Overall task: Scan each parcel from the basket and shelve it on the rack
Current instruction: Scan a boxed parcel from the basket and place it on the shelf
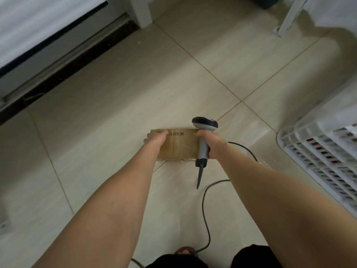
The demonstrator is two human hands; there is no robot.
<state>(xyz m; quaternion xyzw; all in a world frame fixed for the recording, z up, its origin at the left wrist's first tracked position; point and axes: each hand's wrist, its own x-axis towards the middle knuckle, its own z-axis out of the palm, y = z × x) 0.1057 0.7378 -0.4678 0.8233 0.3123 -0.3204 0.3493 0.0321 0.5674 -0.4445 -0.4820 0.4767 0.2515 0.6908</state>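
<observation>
Just below the middle of the view, toward six o'clock, a brown cardboard parcel [181,146] with black print on its top was held flat above the pale tiled floor [116,113]. The left hand [156,139] grasped the parcel's nine o'clock end. The right hand [209,144] was clenched round the handle of a grey handheld scanner with a dark head [202,140], and its thumb side pressed against the parcel's three o'clock end. The scanner's head stuck out past the far edge at twelve o'clock. A white plastic lattice basket [301,144] stood at four o'clock, apart from the hands.

The right hand was doing two jobs, so its share of the parcel looked weak; a tilt or a shift of the scanner could let that end slip and drop. A dark cable [205,206] trailed from the handle and looped over the floor toward the feet at six o'clock, where a step toward the rack could snag it and jerk the scanner.
</observation>
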